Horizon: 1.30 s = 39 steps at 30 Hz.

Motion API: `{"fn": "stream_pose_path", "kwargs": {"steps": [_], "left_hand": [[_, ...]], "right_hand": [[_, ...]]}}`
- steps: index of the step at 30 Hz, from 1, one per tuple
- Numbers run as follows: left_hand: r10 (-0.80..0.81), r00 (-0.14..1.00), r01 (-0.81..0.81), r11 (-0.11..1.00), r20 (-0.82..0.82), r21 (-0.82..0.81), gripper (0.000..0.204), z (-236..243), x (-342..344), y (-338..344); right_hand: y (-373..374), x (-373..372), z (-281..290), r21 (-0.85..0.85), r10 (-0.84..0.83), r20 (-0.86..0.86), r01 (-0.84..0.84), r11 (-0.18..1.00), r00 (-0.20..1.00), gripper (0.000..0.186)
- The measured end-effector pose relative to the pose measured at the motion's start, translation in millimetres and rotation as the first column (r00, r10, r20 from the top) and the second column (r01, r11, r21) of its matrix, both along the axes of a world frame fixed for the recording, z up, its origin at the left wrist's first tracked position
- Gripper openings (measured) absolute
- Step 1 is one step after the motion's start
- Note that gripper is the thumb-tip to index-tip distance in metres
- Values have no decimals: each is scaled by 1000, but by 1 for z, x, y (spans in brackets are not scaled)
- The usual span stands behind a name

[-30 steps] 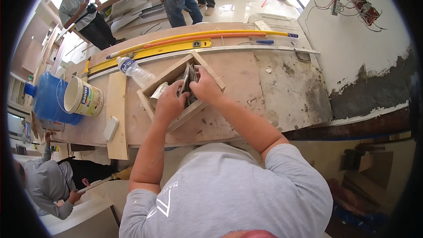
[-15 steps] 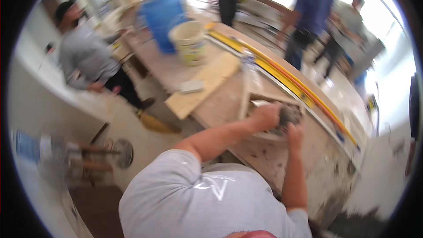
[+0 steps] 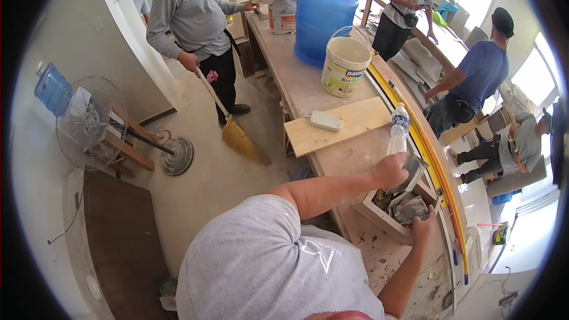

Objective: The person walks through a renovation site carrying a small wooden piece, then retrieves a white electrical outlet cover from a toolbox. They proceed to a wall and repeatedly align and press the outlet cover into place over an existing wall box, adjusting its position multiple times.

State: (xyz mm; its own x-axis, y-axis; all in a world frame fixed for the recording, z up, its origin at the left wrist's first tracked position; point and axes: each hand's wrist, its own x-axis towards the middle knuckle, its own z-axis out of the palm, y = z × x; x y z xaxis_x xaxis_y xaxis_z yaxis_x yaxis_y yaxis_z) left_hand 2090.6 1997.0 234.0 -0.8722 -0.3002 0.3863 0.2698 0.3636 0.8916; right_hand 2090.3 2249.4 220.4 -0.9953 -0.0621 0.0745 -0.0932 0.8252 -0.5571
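A shallow pale-wood box (image 3: pixel 382 221) sits at four o'clock on the dusty pinkish counter (image 3: pixel 355 161). Above it, the left hand's (image 3: pixel 389 170) fingers grasp a thin grey rectangular plate (image 3: pixel 417 173); the right hand's (image 3: pixel 423 229) touch a mottled grey slab (image 3: pixel 410 208) inside, grip unclear. Swung carelessly, the plate could knock the clear plastic bottle (image 3: pixel 399 128), just beyond at twelve o'clock. A long yellow bar (image 3: pixel 435 172) blocks two o'clock; a cream plastic bucket (image 3: pixel 341 75) stands towards eleven.

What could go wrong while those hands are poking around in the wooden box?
The left hand holds a flat grey piece over the wooden box; if its edge is sharp, it might scrape the fingers.

The plastic bottle is close to that hand, so a careless swing could knock it over.

The wooden plank pokes past the table edge, so someone might bump it and spill the white object on top.
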Motion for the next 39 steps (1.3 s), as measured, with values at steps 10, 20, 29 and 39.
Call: {"fn": "stream_pose_path", "kwargs": {"steps": [10, 20, 29, 39], "left_hand": [[69, 964, -100, 989, 256, 109, 47, -13, -13, -66], [-38, 980, -43, 918, 195, 394, 43, -1, -16, -62], [-57, 997, 1, 701, 55, 713, 40, -25, -20, -94], [-48, 999, 38, 721, -5, 692, 36, -14, -24, -92]], "right_hand": [[3, -30, 30, -103, -132, -117, 120, 987, 984, 60], [-20, -25, -5, 1, -93, -117, 93, 996, 989, 61], [9, -70, 35, -268, -50, -68, 30, 963, 996, 49], [-5, -53, 32, 92, -15, 169, -1, 996, 986, 55]]}}
